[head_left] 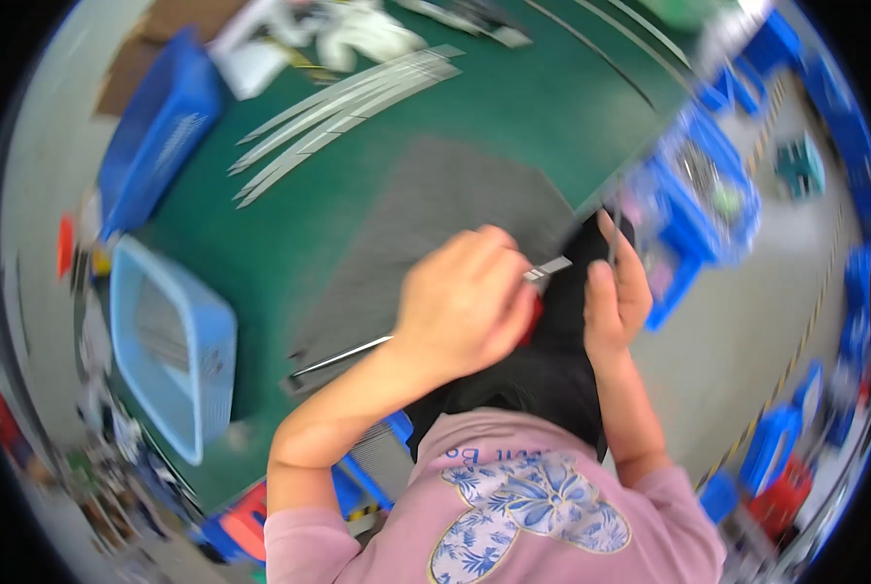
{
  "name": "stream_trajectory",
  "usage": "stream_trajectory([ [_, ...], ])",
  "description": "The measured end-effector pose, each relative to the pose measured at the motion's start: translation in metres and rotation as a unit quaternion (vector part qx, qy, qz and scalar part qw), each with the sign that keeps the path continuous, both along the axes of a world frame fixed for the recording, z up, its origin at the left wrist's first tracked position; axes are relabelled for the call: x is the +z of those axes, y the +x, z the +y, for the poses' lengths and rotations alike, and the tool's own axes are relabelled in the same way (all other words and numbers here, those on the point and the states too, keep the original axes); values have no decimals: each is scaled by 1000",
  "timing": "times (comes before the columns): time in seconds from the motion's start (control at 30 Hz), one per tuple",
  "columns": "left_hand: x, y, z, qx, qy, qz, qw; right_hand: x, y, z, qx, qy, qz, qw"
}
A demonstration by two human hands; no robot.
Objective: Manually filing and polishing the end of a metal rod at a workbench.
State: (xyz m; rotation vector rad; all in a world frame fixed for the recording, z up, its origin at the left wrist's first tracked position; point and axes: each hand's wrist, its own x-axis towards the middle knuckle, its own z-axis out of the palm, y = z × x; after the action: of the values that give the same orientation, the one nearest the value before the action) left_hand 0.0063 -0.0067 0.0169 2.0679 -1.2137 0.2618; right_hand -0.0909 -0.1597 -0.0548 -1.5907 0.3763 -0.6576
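My left hand [465, 302] is closed, its fingers curled round something mostly hidden. A short flat silvery blade-like piece [550, 269] sticks out from it to the right, and a bit of red [531, 321] shows under the fingers. My right hand [618, 297] is raised beside it, a thin dark strip [615, 234] between thumb and fingers. Below both hands is my dark-clothed lap. Left of my left hand, a grey mat [406, 214] lies on the green table [513, 117], with a shiny metal rod [343, 358] near its edge. Several slender metal strips [343, 112] lie farther off.
At the left stand a light blue bin [223, 341] and a dark blue crate [163, 127]. White gloves [362, 37] lie at the back. Beyond the table's right edge are blue trays [703, 185] with small parts, and more blue bins [776, 443] along the floor.
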Motion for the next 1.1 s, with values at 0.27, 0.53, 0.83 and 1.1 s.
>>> stream_trajectory([
  [0.27, -42, 24, -8, 53, -36, 103, 993, -2, 26, 0, -27, 9, 13, 1000],
  [0.53, -51, 29, -32, 54, -8, 26, 998, 14, 52, -45, 213, -359, -7, 909],
  [0.83, -69, 42, -51, 39, -75, -60, 995, 55, 91, -68, 334, -311, 226, 861],
  [1.1, -71, 51, -50, 31, -57, -88, 994, 32, 116, -98, 399, -175, 286, 853],
])
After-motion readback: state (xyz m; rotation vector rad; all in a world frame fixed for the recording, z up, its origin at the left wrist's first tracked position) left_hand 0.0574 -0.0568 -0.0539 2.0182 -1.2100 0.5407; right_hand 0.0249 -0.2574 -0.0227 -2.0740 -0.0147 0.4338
